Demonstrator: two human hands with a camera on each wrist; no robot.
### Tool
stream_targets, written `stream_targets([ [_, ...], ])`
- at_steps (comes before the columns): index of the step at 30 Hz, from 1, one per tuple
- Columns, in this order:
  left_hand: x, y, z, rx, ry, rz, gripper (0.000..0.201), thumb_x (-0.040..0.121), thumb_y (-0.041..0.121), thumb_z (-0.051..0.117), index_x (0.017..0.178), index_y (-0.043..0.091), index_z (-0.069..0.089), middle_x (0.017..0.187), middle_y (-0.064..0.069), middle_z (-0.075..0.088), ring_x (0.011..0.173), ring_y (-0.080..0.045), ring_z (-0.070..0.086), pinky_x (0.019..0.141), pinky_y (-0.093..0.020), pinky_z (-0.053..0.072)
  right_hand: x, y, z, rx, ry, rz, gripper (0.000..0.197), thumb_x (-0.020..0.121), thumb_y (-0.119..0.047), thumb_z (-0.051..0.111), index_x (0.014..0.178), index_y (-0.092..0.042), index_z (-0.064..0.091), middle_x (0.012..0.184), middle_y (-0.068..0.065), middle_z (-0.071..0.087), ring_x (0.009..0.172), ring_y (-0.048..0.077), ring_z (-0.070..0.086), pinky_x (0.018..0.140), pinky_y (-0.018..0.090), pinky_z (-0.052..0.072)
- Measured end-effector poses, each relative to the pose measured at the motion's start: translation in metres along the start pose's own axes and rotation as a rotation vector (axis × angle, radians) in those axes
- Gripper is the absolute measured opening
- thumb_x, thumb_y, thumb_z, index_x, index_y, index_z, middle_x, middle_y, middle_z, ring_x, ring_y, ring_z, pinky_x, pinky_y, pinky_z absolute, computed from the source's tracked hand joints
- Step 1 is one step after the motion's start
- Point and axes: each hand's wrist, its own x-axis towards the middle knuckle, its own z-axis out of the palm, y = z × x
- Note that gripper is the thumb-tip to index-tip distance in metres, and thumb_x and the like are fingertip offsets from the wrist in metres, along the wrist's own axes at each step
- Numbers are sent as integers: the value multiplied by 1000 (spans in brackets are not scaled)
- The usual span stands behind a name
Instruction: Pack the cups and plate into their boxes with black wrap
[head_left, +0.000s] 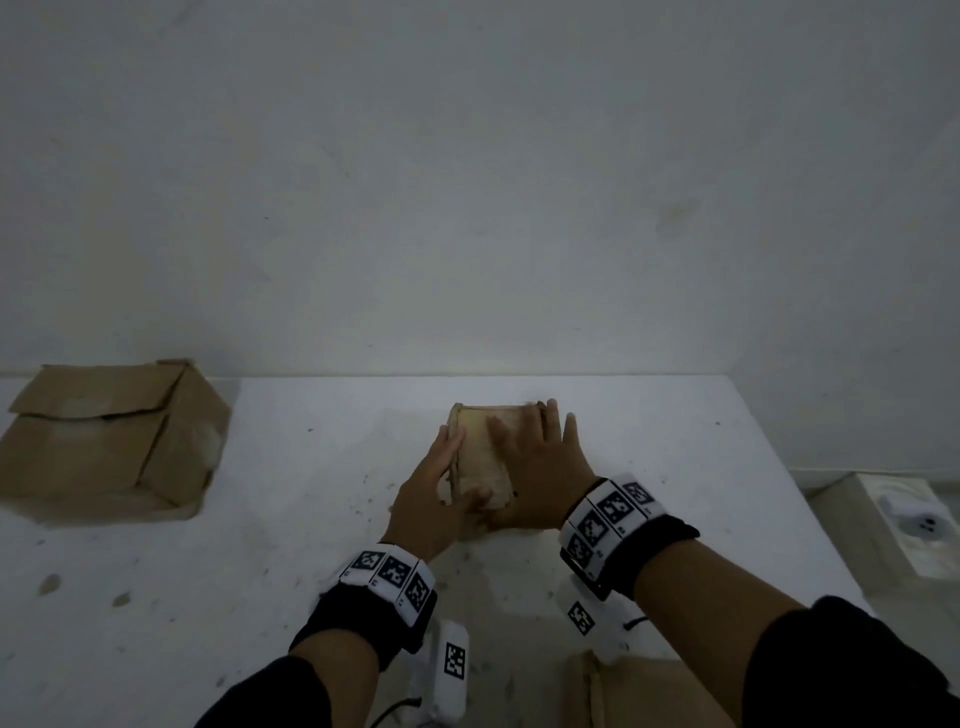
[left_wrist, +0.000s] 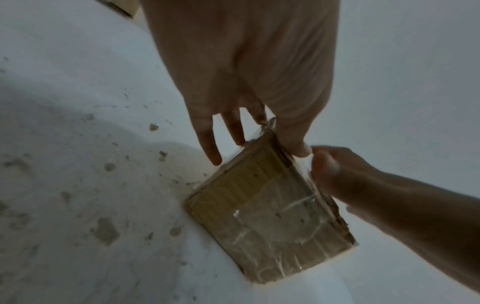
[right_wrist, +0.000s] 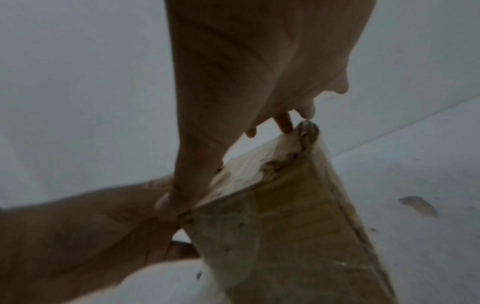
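A small worn cardboard box (head_left: 480, 457), covered in clear tape, stands in the middle of the white table (head_left: 260, 519). My left hand (head_left: 431, 483) lies against its left side with straight fingers, the thumb along the near edge. My right hand (head_left: 545, 457) rests flat over the top and right side, fingers spread. In the left wrist view the box (left_wrist: 267, 205) sits below my left hand (left_wrist: 233, 82), and the right hand (left_wrist: 363, 185) touches its far edge. The right wrist view shows my right hand (right_wrist: 259, 72) over the box (right_wrist: 285, 226). No cup, plate or black wrap is in view.
A larger cardboard box (head_left: 104, 447) with loosely folded flaps stands at the table's back left. Another brown box (head_left: 649, 691) sits at the near edge by my right forearm. A white object (head_left: 914, 519) lies off the table's right side. A wall runs behind the table.
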Motion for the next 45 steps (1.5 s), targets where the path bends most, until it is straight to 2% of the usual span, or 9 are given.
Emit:
stream_targets([
  [9,0,-2,1,-11,-6,27,83,75,41,71,144,29,26,155,9,18,139,-16,28,108,-45,37,2,-19,-6,-61,-131,113,119,72,-62,64,146,-20,-20,151,29,-17,138,51,-13,111,58,19],
  [13,1,-4,0,6,-3,41,84,73,42,70,144,26,28,155,7,19,139,-15,27,110,-43,36,2,-24,-13,-60,-194,160,107,83,-41,63,146,-21,-21,151,28,-21,138,48,-17,112,58,17],
  [17,3,-3,1,22,5,41,80,76,30,74,143,25,30,154,5,20,139,-14,28,111,-40,34,6,-21,-11,-40,-250,181,136,60,-67,72,143,-25,-27,150,24,-27,136,47,-24,111,63,12],
  [20,4,-5,-1,19,6,32,79,75,31,74,143,27,32,154,5,22,139,-13,28,111,-41,34,8,-25,-5,-43,-223,225,135,57,-78,63,142,-27,-28,151,22,-26,137,47,-24,110,65,10],
  [29,4,-8,0,12,12,80,78,76,31,73,142,27,32,153,4,25,138,-13,29,110,-40,35,4,-32,-7,-27,-152,248,113,76,-50,67,146,-27,-18,152,24,-20,139,46,-17,109,58,24],
  [37,7,2,-2,123,-65,30,78,80,29,69,145,25,25,156,2,14,142,-16,22,114,-36,28,9,-29,-16,32,-211,268,99,84,-48,60,147,-30,-14,154,19,-21,140,41,-19,112,55,17],
  [39,7,8,-11,228,-127,-4,76,82,29,67,145,25,25,156,-1,13,143,-18,19,114,-30,22,8,-23,-25,7,-249,198,102,81,-45,65,149,-26,-9,154,20,-13,142,42,-11,113,53,13],
  [42,3,23,-37,315,-139,34,81,70,52,64,142,32,32,156,-3,18,142,-20,20,111,-31,25,3,-12,-50,132,-244,177,105,54,-62,75,141,-37,21,148,6,19,136,36,26,103,53,36],
  [45,-11,60,-75,282,-28,198,88,60,67,64,137,40,30,154,4,22,141,-13,19,110,-28,22,-22,8,-90,313,-196,141,87,71,-57,70,142,-30,29,151,7,18,138,29,23,107,49,34],
])
